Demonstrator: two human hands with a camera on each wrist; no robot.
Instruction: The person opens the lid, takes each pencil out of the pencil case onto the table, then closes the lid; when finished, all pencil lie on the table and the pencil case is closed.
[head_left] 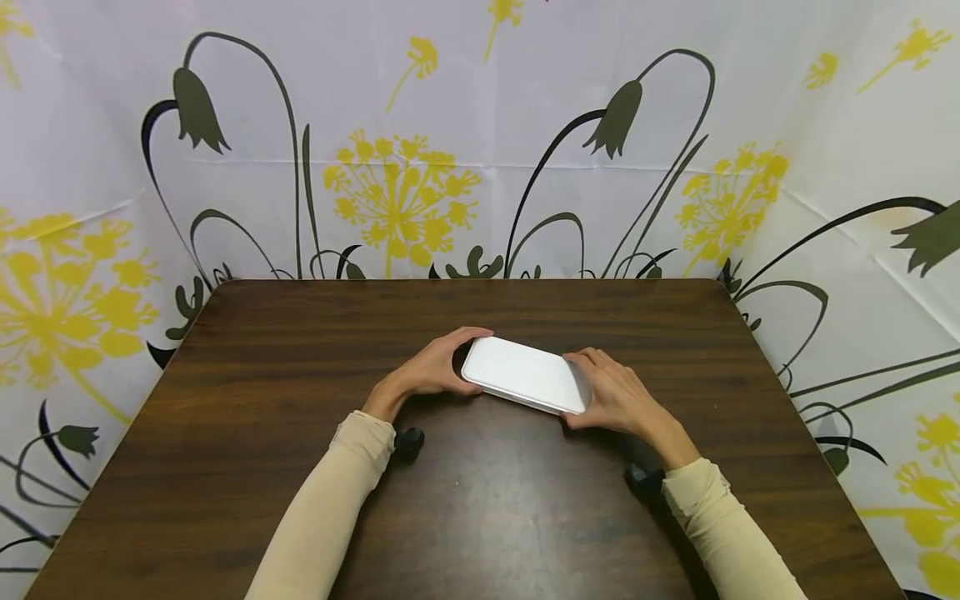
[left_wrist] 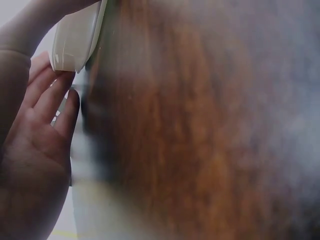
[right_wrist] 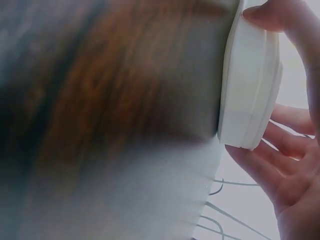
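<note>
Two hands hold a white tray (head_left: 525,375) lying upside down near the middle of the head view, on a dark table (head_left: 262,400). The left hand (head_left: 431,367) curls round its left end, thumb at the far corner, fingers against the near edge. The right hand (head_left: 615,392) cups the right end, fingers wrapped over the rim. Both forearms in beige sleeves (head_left: 330,508) rise from the lower edge of the frame and angle inward. In the left wrist view the tray's corner (left_wrist: 75,40) sits upper left against the fingertips (left_wrist: 60,85); in the right wrist view the tray (right_wrist: 250,85) stands at upper right, thumb on top, fingers (right_wrist: 255,165) beneath. A flowered curtain (head_left: 405,192) fills the background.
</note>
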